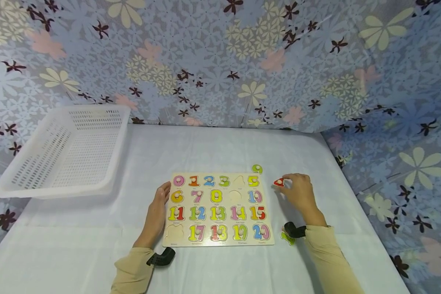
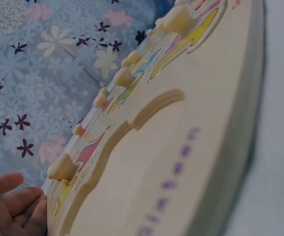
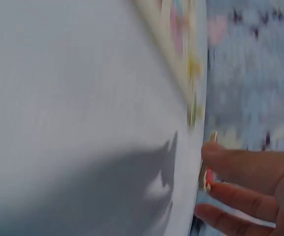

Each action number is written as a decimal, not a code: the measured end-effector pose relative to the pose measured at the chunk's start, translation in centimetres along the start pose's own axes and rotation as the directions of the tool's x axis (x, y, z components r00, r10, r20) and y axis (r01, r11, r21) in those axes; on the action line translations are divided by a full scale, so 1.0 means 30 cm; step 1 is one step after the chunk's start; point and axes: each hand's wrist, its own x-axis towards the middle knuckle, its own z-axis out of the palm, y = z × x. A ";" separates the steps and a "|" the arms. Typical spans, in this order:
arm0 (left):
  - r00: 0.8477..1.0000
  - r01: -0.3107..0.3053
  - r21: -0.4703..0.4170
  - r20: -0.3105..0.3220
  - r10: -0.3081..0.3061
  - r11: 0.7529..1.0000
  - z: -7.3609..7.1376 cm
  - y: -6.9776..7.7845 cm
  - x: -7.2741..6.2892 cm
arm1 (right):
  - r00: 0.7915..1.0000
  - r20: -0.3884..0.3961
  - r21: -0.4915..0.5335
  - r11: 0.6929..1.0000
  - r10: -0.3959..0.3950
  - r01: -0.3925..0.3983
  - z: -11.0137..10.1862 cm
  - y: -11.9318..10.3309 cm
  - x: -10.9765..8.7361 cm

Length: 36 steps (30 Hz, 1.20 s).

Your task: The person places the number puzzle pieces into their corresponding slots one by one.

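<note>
A wooden number puzzle board (image 1: 214, 245) lies on the white table, most of its knobbed number pieces seated in place. Recesses stand bare in its top row, second row and bottom left corner. My left hand (image 1: 156, 212) rests along the board's left edge, fingers extended, partly seen in the left wrist view. Off the board's right side, my right hand (image 1: 300, 194) pinches a small red puzzle piece (image 1: 279, 182) between thumb and fingers. In the right wrist view this piece (image 3: 209, 177) appears edge-on above the table. A green number 9 piece (image 1: 257, 168) lies by the board's top right corner.
A green puzzle piece (image 1: 288, 237) lies right of the board, partly hidden by the right wrist's black camera mount (image 1: 295, 230). At the back left stands a white plastic basket (image 1: 114, 163). Flowered cloth (image 1: 213, 61) hangs behind the table and along its right side.
</note>
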 end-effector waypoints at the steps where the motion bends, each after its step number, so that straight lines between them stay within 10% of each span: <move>1: 1.000 0.004 0.001 -0.002 -0.004 1.000 0.000 0.000 0.000 | 1.000 0.013 0.015 1.000 -0.026 0.026 0.016 -0.028 0.009; 12: 0.999 0.032 0.012 0.004 -0.032 0.999 0.012 0.064 -0.023 | 0.935 0.136 -0.091 0.936 -0.326 0.340 0.152 -0.230 0.087; 16: 0.999 0.035 0.015 0.009 -0.035 0.999 0.012 0.106 -0.033 | 0.939 0.150 -0.122 0.937 -0.310 0.329 0.162 -0.254 0.108; 28: 1.000 0.020 0.021 -0.019 -0.019 1.000 0.011 -0.006 0.005 | 0.931 0.178 -0.117 0.932 -0.319 0.342 0.135 -0.256 0.106; 36: 0.999 0.029 0.028 -0.020 -0.029 0.999 0.014 -0.002 0.001 | 0.966 0.171 0.067 0.981 -0.192 0.183 0.021 -0.126 0.031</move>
